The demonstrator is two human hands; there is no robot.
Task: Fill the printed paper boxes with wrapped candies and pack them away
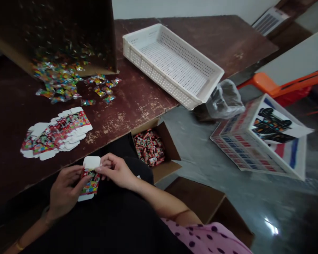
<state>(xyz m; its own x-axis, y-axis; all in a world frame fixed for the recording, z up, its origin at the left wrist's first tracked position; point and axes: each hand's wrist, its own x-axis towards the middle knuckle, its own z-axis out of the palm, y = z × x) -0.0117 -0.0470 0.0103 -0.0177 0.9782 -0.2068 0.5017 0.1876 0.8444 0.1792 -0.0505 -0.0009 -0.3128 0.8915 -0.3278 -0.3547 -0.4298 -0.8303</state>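
Over my lap, in front of the table edge, both hands are on a small printed candy box [91, 186] with white flaps sticking out at its top and bottom. My left hand [66, 188] grips its left side, thumb across the printed front. At the upper right, the fingers of my right hand [116, 171] pinch the box near the top flap. A fanned row of flattened candy boxes [57, 134] of the same print lies on the table to the left. Behind it, wrapped candies [59, 83] spill from a large tipped cardboard box [112, 42].
A white perforated tray [148, 68] rests on the brown table [119, 127], overhanging its edge. Below stands an open carton [172, 141] of filled small packs [149, 148]. Another carton [196, 195], a lined bin [225, 100], a plastic crate [235, 148] and an orange chair [267, 84] are at right.
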